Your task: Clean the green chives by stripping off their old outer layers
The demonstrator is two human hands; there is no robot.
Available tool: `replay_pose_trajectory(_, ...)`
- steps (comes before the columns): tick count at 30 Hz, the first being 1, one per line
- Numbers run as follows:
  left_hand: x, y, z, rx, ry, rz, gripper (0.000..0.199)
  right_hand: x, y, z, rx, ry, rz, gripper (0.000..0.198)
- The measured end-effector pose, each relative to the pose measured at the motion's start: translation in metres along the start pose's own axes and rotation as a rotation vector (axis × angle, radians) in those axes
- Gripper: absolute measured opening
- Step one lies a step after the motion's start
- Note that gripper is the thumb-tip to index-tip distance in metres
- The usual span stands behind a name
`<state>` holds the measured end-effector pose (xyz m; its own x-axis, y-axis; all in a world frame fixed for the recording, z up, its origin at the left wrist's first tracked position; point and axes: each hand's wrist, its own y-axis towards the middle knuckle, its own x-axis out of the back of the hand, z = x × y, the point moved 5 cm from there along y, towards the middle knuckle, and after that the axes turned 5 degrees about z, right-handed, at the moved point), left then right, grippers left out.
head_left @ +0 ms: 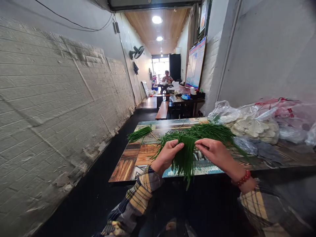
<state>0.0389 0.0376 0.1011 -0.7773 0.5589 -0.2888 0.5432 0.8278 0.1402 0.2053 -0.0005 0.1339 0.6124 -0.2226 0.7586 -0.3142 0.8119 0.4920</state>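
Observation:
A bunch of long, thin green chives (185, 154) hangs over the table's near edge, its blades drooping downward. My left hand (168, 152) is closed round the bunch from the left, thumb across the front. At the bunch's upper right edge, my right hand (211, 150) pinches at the blades with thumb and fingertips; how many it grips is hidden. Behind both hands a loose pile of chives (209, 130) spreads over the patterned tabletop (128, 161). A smaller sorted bundle (139, 133) lies at the table's left, beside a thin stick-like strip.
Clear plastic bags with pale, flat pieces (259, 128) crowd the table's right side, near a reddish bag (283, 110). A brick-pattern wall (49, 115) runs along the left. Farther back are a wooden bench (162, 110), more tables and a seated person (167, 77).

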Motion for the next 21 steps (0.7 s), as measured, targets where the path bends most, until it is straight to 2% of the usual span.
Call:
replay_pose_trajectory(10,-0.002,-0.009,-0.011,-0.053,0.077,0.162,0.035,0.02,0.006,0.013,0.079,-0.013,0.036,0.024)
replay_pose_trajectory(21,0.006,-0.001,-0.001,-0.027,0.092,0.178,0.035,0.014,0.01,0.014,0.079,0.025,0.055,0.024)
